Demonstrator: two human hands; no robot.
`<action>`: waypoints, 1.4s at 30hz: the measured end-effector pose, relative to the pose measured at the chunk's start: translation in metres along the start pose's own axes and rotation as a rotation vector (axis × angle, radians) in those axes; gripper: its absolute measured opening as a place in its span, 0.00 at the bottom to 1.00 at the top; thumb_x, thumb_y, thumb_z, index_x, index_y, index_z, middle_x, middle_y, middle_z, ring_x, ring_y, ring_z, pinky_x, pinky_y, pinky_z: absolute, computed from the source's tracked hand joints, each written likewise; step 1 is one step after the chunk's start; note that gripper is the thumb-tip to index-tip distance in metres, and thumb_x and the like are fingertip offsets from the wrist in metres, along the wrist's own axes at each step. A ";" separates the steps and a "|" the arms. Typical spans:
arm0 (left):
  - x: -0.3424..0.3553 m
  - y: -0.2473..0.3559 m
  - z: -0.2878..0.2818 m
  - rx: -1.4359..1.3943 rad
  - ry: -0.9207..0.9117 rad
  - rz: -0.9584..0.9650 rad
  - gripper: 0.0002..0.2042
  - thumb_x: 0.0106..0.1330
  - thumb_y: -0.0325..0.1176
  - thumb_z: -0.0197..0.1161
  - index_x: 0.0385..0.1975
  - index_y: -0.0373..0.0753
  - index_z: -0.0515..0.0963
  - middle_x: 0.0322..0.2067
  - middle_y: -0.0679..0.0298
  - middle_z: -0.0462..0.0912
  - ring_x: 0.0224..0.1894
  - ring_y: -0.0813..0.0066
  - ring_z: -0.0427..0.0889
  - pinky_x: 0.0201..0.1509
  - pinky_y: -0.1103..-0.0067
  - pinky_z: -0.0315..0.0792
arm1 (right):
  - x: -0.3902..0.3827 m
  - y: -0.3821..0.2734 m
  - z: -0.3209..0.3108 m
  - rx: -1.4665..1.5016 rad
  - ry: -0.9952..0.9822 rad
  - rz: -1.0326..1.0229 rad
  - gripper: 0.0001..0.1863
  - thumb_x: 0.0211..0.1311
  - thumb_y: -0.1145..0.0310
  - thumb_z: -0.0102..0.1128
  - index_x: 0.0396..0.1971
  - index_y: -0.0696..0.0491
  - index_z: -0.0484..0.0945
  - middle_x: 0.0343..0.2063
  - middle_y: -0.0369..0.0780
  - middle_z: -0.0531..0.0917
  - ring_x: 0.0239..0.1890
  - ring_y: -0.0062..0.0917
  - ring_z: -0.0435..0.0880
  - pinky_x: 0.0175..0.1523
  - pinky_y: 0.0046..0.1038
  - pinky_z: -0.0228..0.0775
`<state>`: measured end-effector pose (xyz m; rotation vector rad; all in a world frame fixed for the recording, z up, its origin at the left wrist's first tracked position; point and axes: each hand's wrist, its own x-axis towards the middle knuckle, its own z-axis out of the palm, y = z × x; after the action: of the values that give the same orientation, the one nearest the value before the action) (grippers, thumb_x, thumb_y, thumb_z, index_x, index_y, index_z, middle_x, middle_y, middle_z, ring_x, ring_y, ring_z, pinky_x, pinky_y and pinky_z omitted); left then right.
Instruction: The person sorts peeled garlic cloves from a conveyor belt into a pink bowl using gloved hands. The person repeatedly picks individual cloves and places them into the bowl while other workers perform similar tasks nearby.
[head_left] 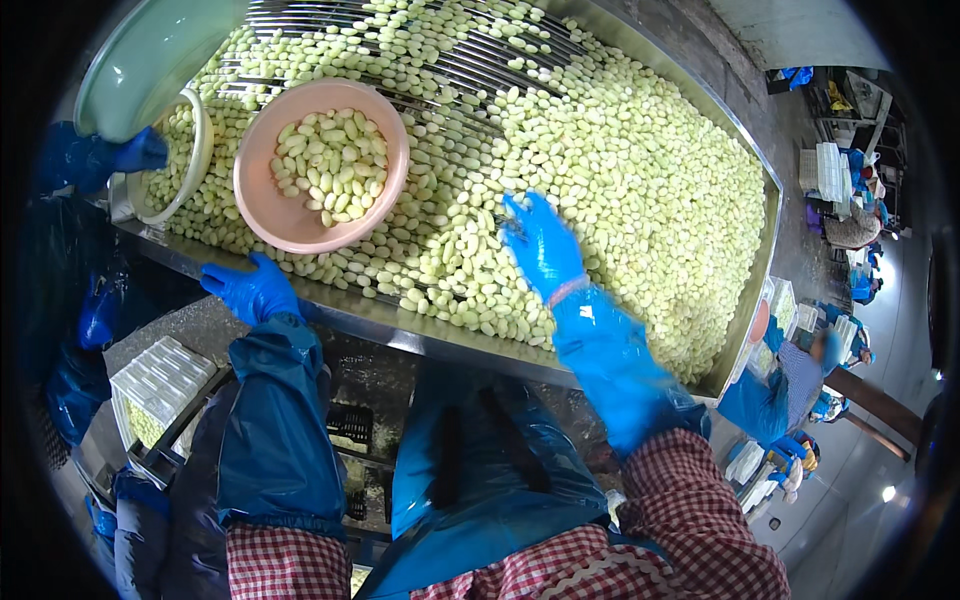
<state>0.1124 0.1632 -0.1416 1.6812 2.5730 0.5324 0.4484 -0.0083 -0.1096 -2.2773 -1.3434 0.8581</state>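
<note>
A long metal sorting tray (pixel 440 352) spreads before me, heaped with pale green oval fruits (pixel 660 190) that look like grapes. My right hand (pixel 543 246), in a blue glove, lies over the fruits near the middle with its fingers apart; I see nothing held in it. At the tray's near edge, my gloved left hand (pixel 255 290) rests with fingers and thumb spread, holding nothing. Just beyond it a pink bowl (pixel 255 150) sits on the fruits, partly filled with larger-looking ones. Dark slats (pixel 470 65) show between the fruits toward the far side.
At the left, another person's blue-gloved hand (pixel 140 152) is beside a pale round container (pixel 203 150) and a green basin (pixel 150 70). White crates (pixel 165 385) stand low on the left. More people work far right, near stacked white trays (pixel 825 172).
</note>
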 end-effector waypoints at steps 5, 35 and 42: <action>0.000 0.003 0.000 -0.016 -0.017 0.018 0.41 0.59 0.44 0.61 0.67 0.32 0.48 0.66 0.39 0.48 0.59 0.41 0.66 0.58 0.60 0.68 | 0.135 0.038 0.007 -0.183 0.422 -0.147 0.13 0.59 0.64 0.58 0.45 0.45 0.78 0.43 0.43 0.77 0.43 0.43 0.78 0.47 0.38 0.72; 0.002 -0.008 0.010 -0.090 0.010 0.061 0.39 0.60 0.41 0.60 0.67 0.33 0.48 0.66 0.39 0.48 0.65 0.42 0.57 0.64 0.63 0.60 | 0.091 0.071 -0.005 0.396 0.083 0.082 0.09 0.61 0.69 0.54 0.41 0.49 0.76 0.27 0.35 0.77 0.28 0.20 0.74 0.33 0.24 0.69; 0.002 -0.005 0.008 -0.047 0.002 0.025 0.39 0.58 0.38 0.62 0.67 0.33 0.49 0.66 0.41 0.50 0.64 0.42 0.59 0.63 0.61 0.61 | 0.150 0.123 -0.047 -0.443 0.128 0.080 0.18 0.64 0.55 0.50 0.50 0.47 0.71 0.40 0.44 0.80 0.41 0.42 0.80 0.42 0.42 0.72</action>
<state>0.1087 0.1651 -0.1507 1.7012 2.5232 0.5908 0.6146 0.0636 -0.1931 -2.6789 -1.5105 0.4571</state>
